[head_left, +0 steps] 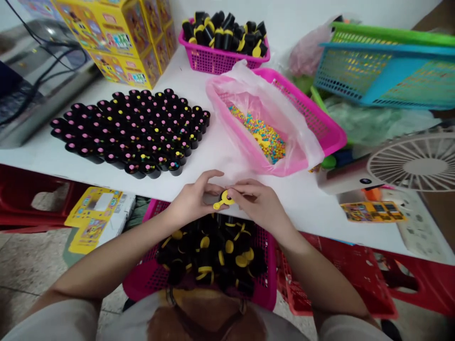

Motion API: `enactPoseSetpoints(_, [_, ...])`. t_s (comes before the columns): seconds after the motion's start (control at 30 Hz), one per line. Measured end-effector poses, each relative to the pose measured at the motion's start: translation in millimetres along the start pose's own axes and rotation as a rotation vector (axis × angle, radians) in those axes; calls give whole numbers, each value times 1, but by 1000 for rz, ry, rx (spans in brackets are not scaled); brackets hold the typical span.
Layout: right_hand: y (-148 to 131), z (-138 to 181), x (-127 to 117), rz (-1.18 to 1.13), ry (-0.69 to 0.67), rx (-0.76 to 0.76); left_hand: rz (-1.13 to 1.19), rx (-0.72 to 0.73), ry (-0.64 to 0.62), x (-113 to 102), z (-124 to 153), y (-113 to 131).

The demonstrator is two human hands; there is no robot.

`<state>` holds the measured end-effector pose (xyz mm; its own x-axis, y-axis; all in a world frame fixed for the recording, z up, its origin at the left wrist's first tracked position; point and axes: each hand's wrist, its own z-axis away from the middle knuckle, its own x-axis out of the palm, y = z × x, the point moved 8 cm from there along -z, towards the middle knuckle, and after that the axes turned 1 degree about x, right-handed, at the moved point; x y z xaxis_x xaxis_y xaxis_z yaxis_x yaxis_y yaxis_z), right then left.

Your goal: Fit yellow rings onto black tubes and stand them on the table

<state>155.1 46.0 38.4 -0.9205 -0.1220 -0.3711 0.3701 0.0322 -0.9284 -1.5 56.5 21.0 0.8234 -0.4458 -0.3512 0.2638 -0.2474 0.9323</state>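
At the table's front edge, my left hand (192, 201) is closed around a small black canister with a yellow flip lid (225, 197). My right hand (261, 203) pinches the lid from the other side, its fingertips covering part of it. Most of the canister's body is hidden by my fingers. Just below my hands, a magenta basket (142, 279) holds many black canisters with yellow lids (204, 255). Rows of upright black canisters (131, 125), with pink or yellow pieces on top, stand to the left. To the right, a pink plastic bag (298, 137) lies open, showing colourful beads (263, 135).
Another magenta basket (227, 64) of canisters stands at the back, beside stacked yellow boxes (117, 40). Green and blue baskets (384, 76) sit at the back right. A fan (419, 166) and a yellow toy-bus piece (373, 211) are on the right.
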Motion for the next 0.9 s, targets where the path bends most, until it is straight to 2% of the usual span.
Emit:
enactPoseSetpoints(0.2, [5,3,4,-174,53,95,9,18,-13,2,0,4])
enactPoseSetpoints(0.3, [13,1,12,-248,-3,159,-23,28,-12,2,-1,5])
enactPoseSetpoints(0.5, [18,-2,20,-251,-141,271,-74,-3,-16,1,0,6])
enactPoseSetpoints(0.73, [11,-6,20,-172,-198,210,-141,-20,16,-2,3,4])
enactPoseSetpoints(0.83, [14,1,20,-248,-177,191,-138,-7,20,-1,1,3])
enactPoseSetpoints(0.9, [11,7,20,-225,-138,119,-110,-1,24,-1,0,4])
